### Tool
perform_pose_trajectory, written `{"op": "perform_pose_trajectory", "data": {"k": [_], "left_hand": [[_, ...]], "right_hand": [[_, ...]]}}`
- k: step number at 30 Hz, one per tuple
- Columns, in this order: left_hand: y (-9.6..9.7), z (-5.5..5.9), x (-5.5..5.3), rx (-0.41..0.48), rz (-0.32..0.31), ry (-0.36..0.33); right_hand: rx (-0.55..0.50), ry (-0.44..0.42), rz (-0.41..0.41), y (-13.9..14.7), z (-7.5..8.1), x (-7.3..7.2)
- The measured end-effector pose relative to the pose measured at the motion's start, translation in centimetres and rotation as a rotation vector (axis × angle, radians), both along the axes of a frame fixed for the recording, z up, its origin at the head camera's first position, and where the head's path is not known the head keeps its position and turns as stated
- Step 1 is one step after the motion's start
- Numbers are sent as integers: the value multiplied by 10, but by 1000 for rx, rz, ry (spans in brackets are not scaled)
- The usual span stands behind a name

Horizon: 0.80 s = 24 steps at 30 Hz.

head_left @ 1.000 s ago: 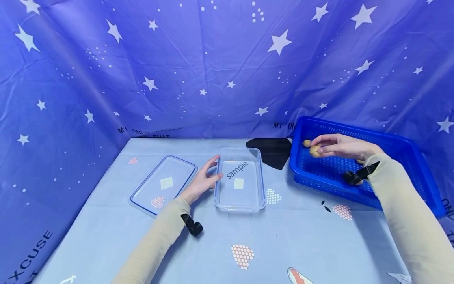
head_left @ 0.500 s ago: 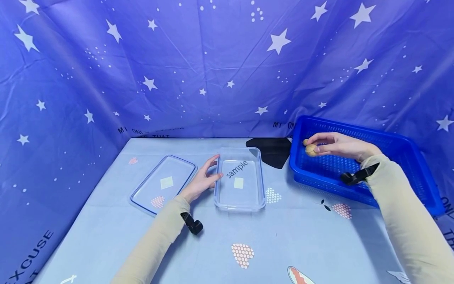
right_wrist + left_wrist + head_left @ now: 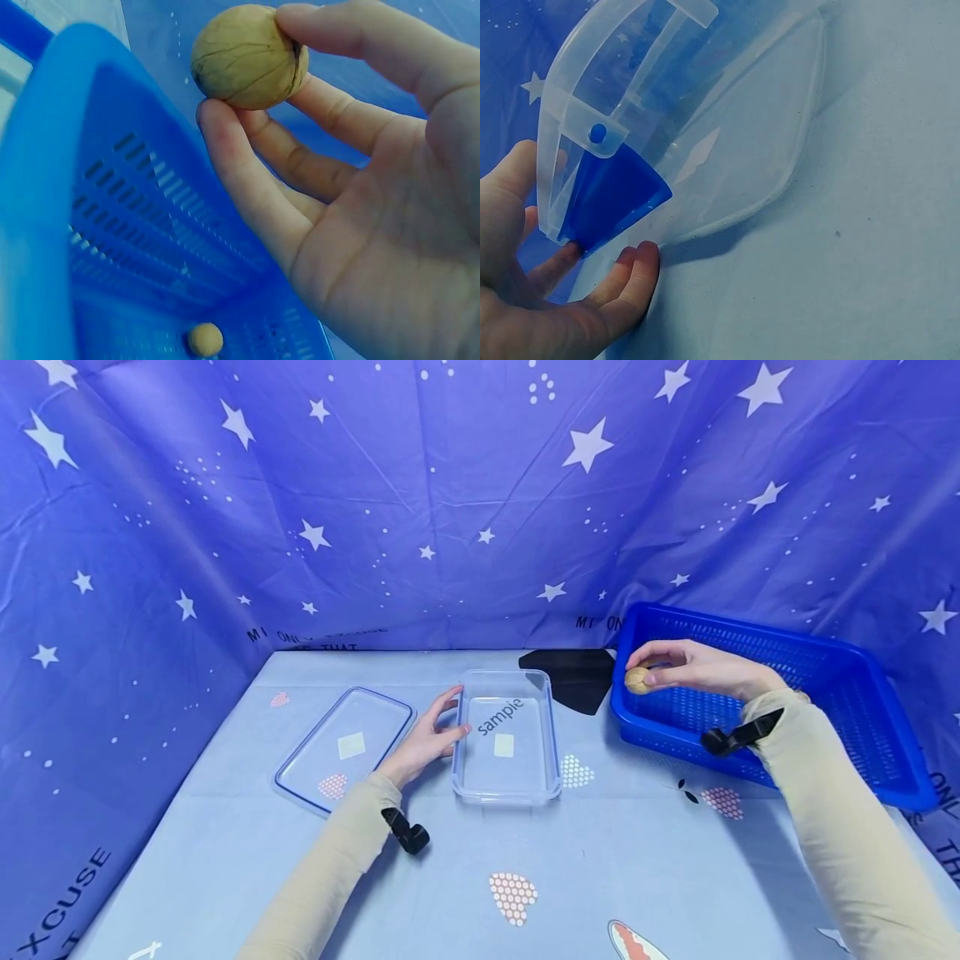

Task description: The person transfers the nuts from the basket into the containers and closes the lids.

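Held between the thumb and fingertips of my right hand (image 3: 697, 668) is a tan walnut (image 3: 638, 680), above the left end of the blue plastic basket (image 3: 888, 718). Its ridged shell and seam show close up in the right wrist view, with another walnut (image 3: 205, 339) lying in the basket below. My left hand (image 3: 424, 742) holds the left side of a clear rectangular food container (image 3: 507, 777), thumb over the rim. From the left wrist, a blue clip flap (image 3: 615, 199) hangs off the container's wall, and several fingertips (image 3: 646, 262) sit near its base.
A clear lid with a blue seal (image 3: 330, 764) lies flat to the left of the container. Light blue printed cloth (image 3: 585, 868) covers the table. Behind it hangs a blue star-patterned curtain (image 3: 420, 527). The basket's raised rim (image 3: 675, 739) stands right of the container.
My right hand has moved left with the walnut, from over the basket's inside to near its left rim. My left hand and the container have stayed in place.
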<state>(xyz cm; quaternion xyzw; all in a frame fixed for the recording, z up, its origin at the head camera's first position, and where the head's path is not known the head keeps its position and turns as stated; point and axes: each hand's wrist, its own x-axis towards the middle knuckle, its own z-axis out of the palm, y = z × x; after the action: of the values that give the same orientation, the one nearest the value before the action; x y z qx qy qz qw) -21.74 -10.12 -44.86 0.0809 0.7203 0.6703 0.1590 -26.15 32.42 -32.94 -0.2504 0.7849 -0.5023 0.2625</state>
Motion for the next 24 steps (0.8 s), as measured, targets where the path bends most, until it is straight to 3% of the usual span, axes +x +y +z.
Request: {"op": "perform_pose_trajectory", "data": {"k": [10, 24], "left_hand": [[0, -3, -1, 0, 24, 11], [-1, 1, 1, -39, 4, 8]], "right_hand": [[-29, 15, 35, -22, -4, 2], [-46, 12, 50, -53, -14, 1]]}}
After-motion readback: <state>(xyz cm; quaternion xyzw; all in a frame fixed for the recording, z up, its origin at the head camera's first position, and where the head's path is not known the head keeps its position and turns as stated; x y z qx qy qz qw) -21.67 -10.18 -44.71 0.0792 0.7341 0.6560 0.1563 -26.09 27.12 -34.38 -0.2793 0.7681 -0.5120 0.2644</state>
